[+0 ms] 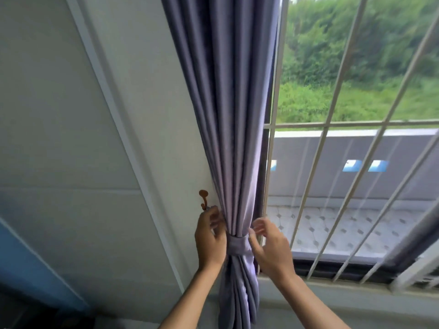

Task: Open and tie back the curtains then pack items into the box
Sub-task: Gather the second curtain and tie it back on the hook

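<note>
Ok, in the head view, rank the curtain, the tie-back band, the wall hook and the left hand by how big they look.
1. curtain, by far the largest.
2. left hand, though it is nearer the camera than the band, so this is unsure.
3. tie-back band.
4. wall hook, the smallest, partly hidden by the hand.

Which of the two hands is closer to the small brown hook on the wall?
The left hand, at the left side of the gathered purple curtain; its fingertips reach just below the brown wall hook. The right hand is on the window side.
</note>
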The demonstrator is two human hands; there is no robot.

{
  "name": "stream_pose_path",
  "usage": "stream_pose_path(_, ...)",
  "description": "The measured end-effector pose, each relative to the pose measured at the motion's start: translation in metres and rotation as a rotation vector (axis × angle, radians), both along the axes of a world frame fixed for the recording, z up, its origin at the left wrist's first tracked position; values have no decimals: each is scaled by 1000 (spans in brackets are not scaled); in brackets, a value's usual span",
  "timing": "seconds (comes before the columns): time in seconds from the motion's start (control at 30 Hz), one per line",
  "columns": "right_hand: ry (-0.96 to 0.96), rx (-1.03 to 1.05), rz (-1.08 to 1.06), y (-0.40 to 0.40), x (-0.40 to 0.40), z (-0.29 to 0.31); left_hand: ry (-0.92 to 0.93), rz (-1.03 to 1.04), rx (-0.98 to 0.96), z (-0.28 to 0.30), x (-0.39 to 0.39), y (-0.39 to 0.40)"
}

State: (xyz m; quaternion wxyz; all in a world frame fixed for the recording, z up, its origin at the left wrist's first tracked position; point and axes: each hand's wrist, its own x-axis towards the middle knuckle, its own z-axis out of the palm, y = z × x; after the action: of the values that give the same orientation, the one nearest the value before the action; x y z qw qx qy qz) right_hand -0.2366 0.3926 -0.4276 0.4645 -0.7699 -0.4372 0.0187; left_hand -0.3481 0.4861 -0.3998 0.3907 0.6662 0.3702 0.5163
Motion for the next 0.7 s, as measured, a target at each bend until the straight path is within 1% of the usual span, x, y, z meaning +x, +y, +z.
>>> stream_pose_path(0.07,-113,6,77,6,-3,20,-85,55,-1,16,4,-5)
stream_pose_path(0.13,-168,-22,98,13,-5,31,-124,77,-12,26,4,-8)
stream_pose_path(0.2,-189,-53,84,18,-6,35,-88,69,-29,30,3,-9)
stream_pose_path(0.33,-251,-102,72,18,-3,44,42,20,-18,39,3,-8)
stream_pose_path(0.5,-278,-126,79,10,-1,53,103,0,-21,54,8,-4)
stream_pose_path(0.6,-293,-130,80,6,-1,54,182,-3,-27,47,11,6)
stream_pose_path(0.7,-287,-141,36,-3,-2,47,195,10,-72,29,0,15)
